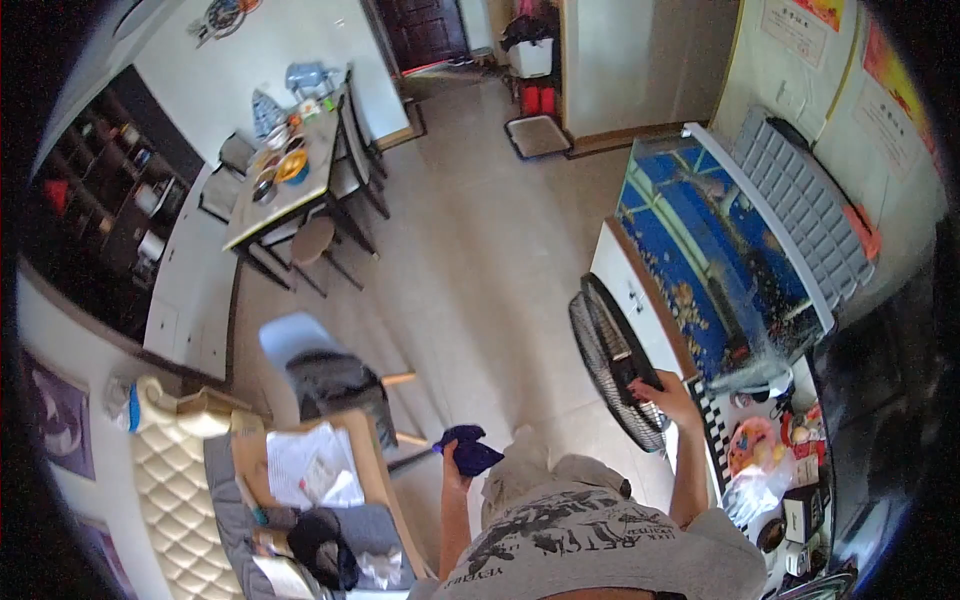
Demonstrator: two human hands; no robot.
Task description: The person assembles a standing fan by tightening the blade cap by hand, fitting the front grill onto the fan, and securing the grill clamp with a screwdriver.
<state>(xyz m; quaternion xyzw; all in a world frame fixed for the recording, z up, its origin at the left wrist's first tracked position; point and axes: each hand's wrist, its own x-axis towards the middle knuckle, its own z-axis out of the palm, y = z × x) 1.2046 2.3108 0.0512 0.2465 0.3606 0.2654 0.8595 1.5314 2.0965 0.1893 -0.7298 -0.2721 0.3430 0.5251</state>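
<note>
A dark purple cloth [472, 452] is bunched in my left hand [452, 468], whose fingers are closed around it. It hangs just in front of my body, on the left. On my right stands a black fan [610, 362] with a round wire grille, seen at a slant from above. My right hand [668, 396] reaches to the near side of the fan, its fingers bent against the middle of the head. The fingertips are small and partly lost against the dark fan.
A fish tank [715, 260] on a white cabinet [630, 280] stands beyond the fan. Toys and boxes crowd a checkered-edged surface at right. A blue chair [295, 340] with dark cloth, a sofa [180, 500], a dining table [300, 190] and a stool [313, 240] stand at left.
</note>
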